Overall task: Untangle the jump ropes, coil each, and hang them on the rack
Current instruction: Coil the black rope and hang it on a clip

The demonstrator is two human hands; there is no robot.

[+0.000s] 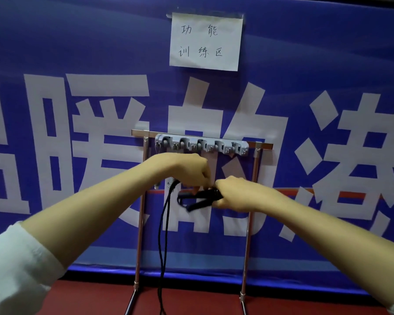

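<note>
Blue banner [305, 53], one rack [254, 178], five clips [200, 144]

A handwritten paper sign [205, 42] is taped to a blue banner [77, 42].

The black jump rope [162, 235] runs off the bottom edge, so its lower end is unseen; its upper part vanishes under the curled fingers of the left grip [191, 169] and right grip [234, 194]. A pale coiled piece [171, 181] behind the left wrist is mostly hidden. The rack [139, 223] loses its feet at the bottom edge, and its hook strip [201, 144] is too small to make out
</note>
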